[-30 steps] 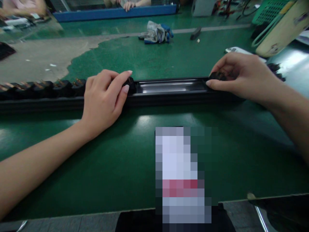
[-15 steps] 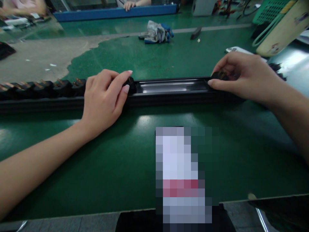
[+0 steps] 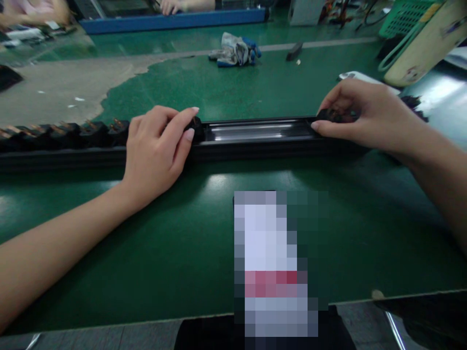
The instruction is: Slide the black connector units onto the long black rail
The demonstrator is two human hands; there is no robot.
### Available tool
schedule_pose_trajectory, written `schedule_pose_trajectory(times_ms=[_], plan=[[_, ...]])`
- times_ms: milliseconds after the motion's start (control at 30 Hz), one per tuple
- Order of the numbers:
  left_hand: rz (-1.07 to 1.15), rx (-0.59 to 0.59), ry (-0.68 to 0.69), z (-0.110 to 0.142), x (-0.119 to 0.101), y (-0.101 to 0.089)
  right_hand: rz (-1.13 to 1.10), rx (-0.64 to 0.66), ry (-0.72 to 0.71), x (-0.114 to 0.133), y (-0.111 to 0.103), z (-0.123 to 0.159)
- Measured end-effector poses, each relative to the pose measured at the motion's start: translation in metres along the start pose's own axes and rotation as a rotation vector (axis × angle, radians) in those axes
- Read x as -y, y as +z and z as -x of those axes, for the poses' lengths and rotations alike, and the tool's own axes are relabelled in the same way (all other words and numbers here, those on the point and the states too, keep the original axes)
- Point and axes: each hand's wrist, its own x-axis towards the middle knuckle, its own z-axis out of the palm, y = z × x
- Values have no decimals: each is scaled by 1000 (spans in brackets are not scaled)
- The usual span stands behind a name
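A long black channel-shaped rail (image 3: 255,148) lies across the green table. Along its left part sits a row of black modules (image 3: 91,133) with copper prongs sticking up. My left hand (image 3: 156,146) is closed over the row's right end, with thumb and fingertips around a black module (image 3: 198,129); its palm hides the neighbouring ones. Between my hands a bare stretch of the rail shows its shiny inside. At the right end my right hand (image 3: 357,112) pinches another black module (image 3: 330,115) with thumb and fingers, right at the rail. Whether that module is seated in the channel I cannot tell.
Behind the rail lie a crumpled grey-blue glove (image 3: 237,50) and a small dark block (image 3: 294,51). A cream bottle (image 3: 419,48) and a green basket (image 3: 404,17) stand back right. A pixelated patch (image 3: 270,243) covers the front middle. Another person's hand (image 3: 173,6) rests beyond a blue bar (image 3: 175,22).
Both of my hands keep nearly the same places and grips; the right-hand module sits at a slightly different angle. The other person's hand at the back has moved left.
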Motion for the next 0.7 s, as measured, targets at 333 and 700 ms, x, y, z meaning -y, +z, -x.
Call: schedule_pose_trajectory(times_ms=[333, 700], plan=[[-3, 6, 6, 1, 3, 0, 36, -35, 3, -1, 1, 1], [23, 17, -39, 0, -3, -2, 73, -34, 6, -1, -1, 1]])
